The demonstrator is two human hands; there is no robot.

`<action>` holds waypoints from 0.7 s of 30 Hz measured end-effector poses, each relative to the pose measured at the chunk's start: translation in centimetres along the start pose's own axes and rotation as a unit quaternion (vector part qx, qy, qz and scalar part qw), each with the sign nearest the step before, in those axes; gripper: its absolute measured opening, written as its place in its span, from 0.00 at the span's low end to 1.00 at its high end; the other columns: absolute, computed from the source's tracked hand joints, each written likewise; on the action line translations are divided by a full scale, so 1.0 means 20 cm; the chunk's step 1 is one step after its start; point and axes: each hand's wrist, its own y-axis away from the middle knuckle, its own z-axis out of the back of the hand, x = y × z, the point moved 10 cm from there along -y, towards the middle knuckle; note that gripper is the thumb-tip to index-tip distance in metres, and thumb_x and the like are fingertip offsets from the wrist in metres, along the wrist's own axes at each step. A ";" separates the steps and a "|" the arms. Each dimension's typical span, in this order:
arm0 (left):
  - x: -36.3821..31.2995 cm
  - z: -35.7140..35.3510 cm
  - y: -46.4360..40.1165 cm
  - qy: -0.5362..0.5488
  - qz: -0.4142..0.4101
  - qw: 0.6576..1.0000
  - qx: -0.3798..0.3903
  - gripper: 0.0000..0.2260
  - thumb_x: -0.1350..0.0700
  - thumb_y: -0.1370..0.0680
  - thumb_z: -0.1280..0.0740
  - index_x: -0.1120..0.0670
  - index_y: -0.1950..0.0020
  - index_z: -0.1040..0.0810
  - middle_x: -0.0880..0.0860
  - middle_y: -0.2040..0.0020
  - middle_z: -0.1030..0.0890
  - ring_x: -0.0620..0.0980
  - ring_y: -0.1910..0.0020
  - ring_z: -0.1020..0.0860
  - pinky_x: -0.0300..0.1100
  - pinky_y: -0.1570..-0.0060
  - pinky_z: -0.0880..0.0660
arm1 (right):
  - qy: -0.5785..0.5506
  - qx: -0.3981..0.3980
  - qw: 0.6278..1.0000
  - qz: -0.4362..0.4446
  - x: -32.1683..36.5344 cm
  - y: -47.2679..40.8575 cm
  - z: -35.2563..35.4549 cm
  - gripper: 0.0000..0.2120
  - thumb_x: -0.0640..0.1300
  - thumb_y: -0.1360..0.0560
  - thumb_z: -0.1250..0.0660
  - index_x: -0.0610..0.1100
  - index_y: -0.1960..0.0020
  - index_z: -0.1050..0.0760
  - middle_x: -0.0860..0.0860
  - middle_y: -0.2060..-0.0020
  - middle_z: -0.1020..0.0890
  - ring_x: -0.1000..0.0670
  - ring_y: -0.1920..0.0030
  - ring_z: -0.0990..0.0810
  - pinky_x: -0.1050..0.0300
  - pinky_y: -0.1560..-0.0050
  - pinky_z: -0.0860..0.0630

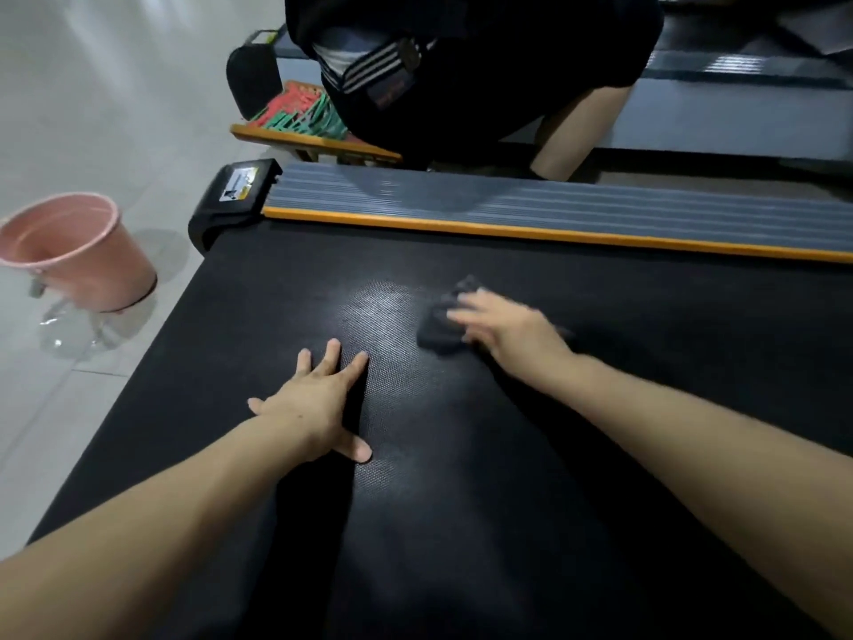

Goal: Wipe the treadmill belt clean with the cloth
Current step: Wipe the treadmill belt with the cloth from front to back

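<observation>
Right now my left hand [318, 399] lies spread flat on the belt [461, 501], bracing me. At two o'clock from it, my right hand [507, 323] presses the dark cloth [441, 323] down with blurred, roughly straight fingers, scrubbing beside the shiny patch.

Black treadmill belt [461, 501] carries a dark cloth [441, 323] and both hands.

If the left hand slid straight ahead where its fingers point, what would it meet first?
Probably only bare belt until the orange-edged side rail; the left hand seems to point past the cloth.
</observation>
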 end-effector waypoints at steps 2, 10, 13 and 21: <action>0.01 -0.01 -0.01 0.004 0.000 1.000 -0.001 0.60 0.39 0.37 0.18 0.34 0.20 0.60 0.42 0.19 0.66 0.55 0.19 0.66 0.83 0.38 0.40 | 0.016 -0.030 0.994 -0.101 -0.14 -0.23 -0.02 0.15 0.46 0.20 0.35 0.53 0.34 0.22 0.52 0.31 0.25 0.49 0.29 0.29 0.57 0.30 0.34; 0.00 0.01 0.02 0.013 0.012 1.000 -0.006 0.60 0.41 0.37 0.18 0.34 0.20 0.58 0.42 0.18 0.65 0.55 0.19 0.64 0.81 0.37 0.40 | -0.056 0.001 0.998 0.024 0.34 0.29 -0.06 0.14 0.47 0.20 0.35 0.53 0.36 0.21 0.52 0.33 0.23 0.50 0.30 0.27 0.53 0.31 0.29; 0.00 0.01 0.01 0.015 0.010 1.000 -0.005 0.60 0.41 0.36 0.18 0.34 0.19 0.59 0.42 0.18 0.66 0.56 0.19 0.65 0.81 0.37 0.40 | -0.075 0.058 0.990 0.108 0.47 0.41 -0.07 0.14 0.49 0.17 0.40 0.54 0.34 0.23 0.54 0.30 0.26 0.51 0.27 0.31 0.55 0.28 0.33; 0.00 0.01 0.00 0.015 0.000 1.000 -0.016 0.59 0.41 0.37 0.17 0.34 0.19 0.57 0.42 0.18 0.64 0.57 0.19 0.63 0.83 0.37 0.42 | 0.009 -0.065 0.988 -0.143 -0.04 -0.34 -0.08 0.15 0.45 0.20 0.36 0.53 0.35 0.21 0.52 0.32 0.23 0.48 0.31 0.27 0.56 0.34 0.33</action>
